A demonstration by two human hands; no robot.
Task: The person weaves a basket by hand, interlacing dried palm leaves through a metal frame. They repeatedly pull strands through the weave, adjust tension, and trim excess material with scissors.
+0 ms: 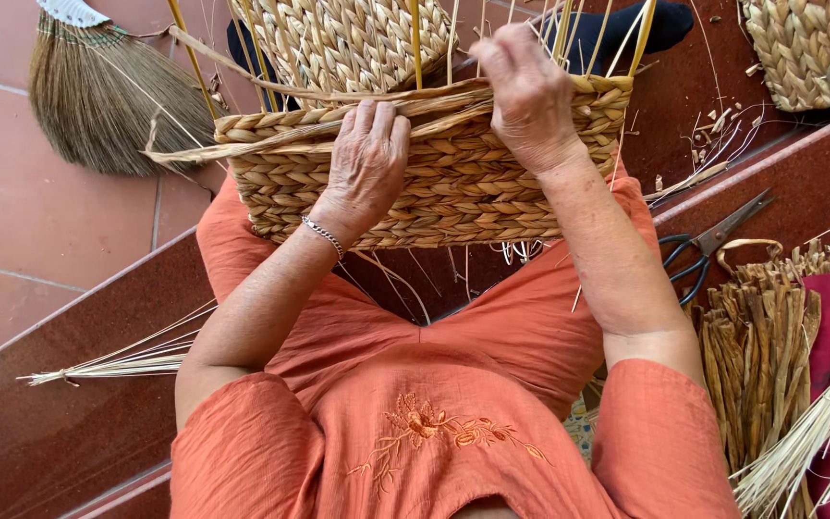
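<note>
— Resting where, the left hand (367, 159)?
— Flat on the near wall of the half-woven, straw-coloured plaited basket (453, 183) on the lap, fingers spread at its rim; nothing clamped.
— And the right hand (528, 96)?
— At one o'clock, fingers curled over the rim among upright yellow stakes (416, 43); black-handled scissors (713, 240) lie at three o'clock.

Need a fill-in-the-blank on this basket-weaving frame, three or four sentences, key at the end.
1. Both hands rest on a half-woven ____ held on the lap.
2. The left hand has a silver ____ at its wrist.
3. The right hand grips the basket's top rim among upright ____.
4. On the step to the person's right lies a pair of ____.

Missing words: basket; bracelet; stakes; scissors.
</note>
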